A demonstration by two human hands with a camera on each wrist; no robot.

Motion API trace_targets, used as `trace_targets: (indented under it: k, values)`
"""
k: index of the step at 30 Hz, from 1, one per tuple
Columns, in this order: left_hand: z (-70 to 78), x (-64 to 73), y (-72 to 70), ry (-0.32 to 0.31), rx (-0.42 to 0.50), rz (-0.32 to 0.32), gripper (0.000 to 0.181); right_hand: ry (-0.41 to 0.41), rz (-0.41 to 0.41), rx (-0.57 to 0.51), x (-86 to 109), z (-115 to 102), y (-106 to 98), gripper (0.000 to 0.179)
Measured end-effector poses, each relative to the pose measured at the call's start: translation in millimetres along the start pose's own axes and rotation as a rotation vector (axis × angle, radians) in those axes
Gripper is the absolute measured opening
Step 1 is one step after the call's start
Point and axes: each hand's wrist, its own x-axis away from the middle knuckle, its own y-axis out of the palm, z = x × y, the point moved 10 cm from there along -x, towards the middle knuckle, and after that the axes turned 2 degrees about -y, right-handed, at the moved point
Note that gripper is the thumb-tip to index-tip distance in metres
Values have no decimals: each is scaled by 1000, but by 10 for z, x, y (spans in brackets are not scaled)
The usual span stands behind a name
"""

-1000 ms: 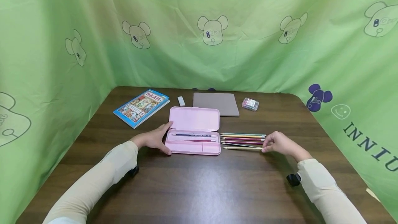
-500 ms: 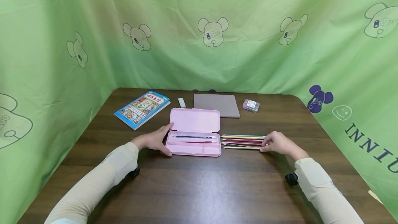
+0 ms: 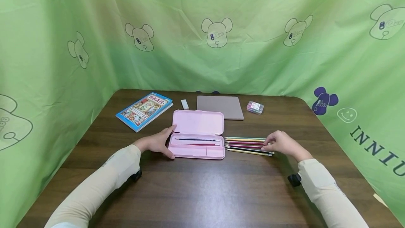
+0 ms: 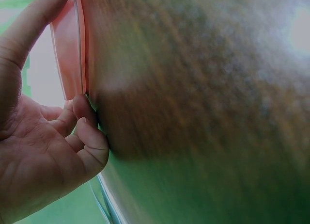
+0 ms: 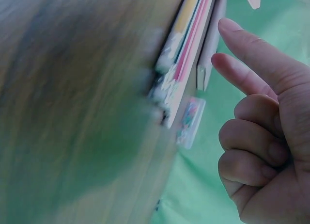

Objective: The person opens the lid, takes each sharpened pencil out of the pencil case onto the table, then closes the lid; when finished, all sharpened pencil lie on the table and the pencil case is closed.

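Observation:
An open pink pencil case (image 3: 186, 151) lies on the table, its lid tipped back. Inside it are a dark pencil (image 3: 197, 139) and a red one (image 3: 204, 144). My left hand (image 3: 155, 141) holds the case's left end, thumb at the near corner; the left wrist view shows fingers curled against the case's side (image 4: 68, 54). Several pencils (image 3: 246, 152) lie side by side right of the case. Over their right ends hovers my right hand (image 3: 283, 146). In the right wrist view its thumb and index finger are apart, nothing between them, the other fingers curled.
Behind the case lie a grey flat notebook (image 3: 221, 107), a white eraser (image 3: 185, 105) and a small clear box (image 3: 255, 107) with coloured contents. A blue comic-style book (image 3: 145, 111) is at the back left. Green curtains (image 3: 253, 62) enclose the wooden table (image 3: 202, 192).
The right hand has let go of the nearest pale pencil and shifted a little left and away from me. The nearest pencils' right ends now angle toward me. The left hand stays put.

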Motion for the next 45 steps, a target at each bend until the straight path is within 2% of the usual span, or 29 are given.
trace_targets:
  k: [7,15,22,25,33,45]
  values:
    - [-18,-20,10,5,-8,3,119,-42,-4,-9,-206,-234,51,15]
    - [1,-11,4,15,1,0,118,-145,-14,18,-481,-687,154,11]
    - [-14,-21,7,4,-15,6,119,-258,-52,75,-700,-1150,384,10]
    - [-5,-30,16,10,-21,2,119,-273,-86,89,-753,-1288,511,10]
    - [29,-17,24,24,-6,1,118,-239,-142,80,-850,-1339,760,4]
    - [-3,2,-2,6,-15,7,118,-311,-113,84,-901,-1408,778,5]
